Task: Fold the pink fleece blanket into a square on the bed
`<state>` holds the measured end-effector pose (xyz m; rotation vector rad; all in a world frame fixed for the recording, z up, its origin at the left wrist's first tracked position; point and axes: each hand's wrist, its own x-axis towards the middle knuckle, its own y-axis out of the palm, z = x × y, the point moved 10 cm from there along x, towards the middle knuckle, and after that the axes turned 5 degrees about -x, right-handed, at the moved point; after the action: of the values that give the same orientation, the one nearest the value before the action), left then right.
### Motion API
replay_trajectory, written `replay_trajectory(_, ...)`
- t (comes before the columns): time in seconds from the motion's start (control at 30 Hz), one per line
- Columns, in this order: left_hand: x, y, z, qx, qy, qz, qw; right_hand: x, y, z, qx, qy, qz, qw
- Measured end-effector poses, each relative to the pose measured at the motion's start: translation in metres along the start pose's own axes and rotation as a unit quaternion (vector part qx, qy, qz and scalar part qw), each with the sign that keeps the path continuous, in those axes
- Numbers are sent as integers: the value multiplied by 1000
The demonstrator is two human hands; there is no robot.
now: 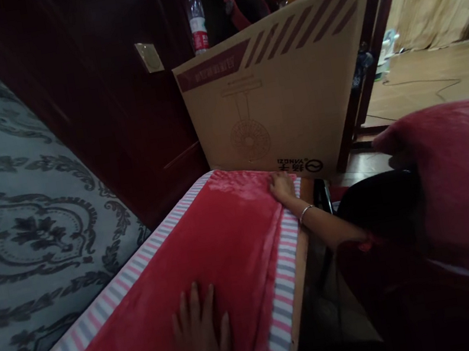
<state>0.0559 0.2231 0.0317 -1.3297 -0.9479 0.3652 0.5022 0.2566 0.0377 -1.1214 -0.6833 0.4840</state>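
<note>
Resting left hand (202, 336) palm down, fingers spread, on red cloth (212, 233), well short of box (291, 82). Touching red cloth's corner near box with right hand (282, 187); cannot tell whether pinching or only pressing. To find red cloth: atop striped cloth (278, 306), reaching near foot of box. Probably best: hold corner by box steady, stroke flat-palmed away from box, ease out crease (262, 302).

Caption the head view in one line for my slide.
Left hand on red cloth over a striped sheet, right hand at the cloth's far corner, carton behind.
</note>
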Motion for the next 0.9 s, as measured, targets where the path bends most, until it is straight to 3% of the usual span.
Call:
replay_trajectory(0.1,-11,-19,-28,-102,107,-59,987,-10,-9,-31,7,85,-26,996)
replay_trajectory(0.2,-19,-28,-53,-177,149,-30,972,-12,-11,-48,22,120,-25,992)
replay_trajectory(0.33,-23,-22,-70,-203,159,18,966,-7,-10,-62,46,163,-18,985)
replay_trajectory(0.5,-32,-8,-54,-171,110,-58,977,-6,-8,-75,68,206,-6,976)
replay_trajectory(0.67,-37,18,-53,-163,76,17,983,-3,-5,-74,77,214,15,974)
replay_trajectory(0.9,-35,15,-57,-180,80,35,980,-1,-4,-77,78,232,-1,970)
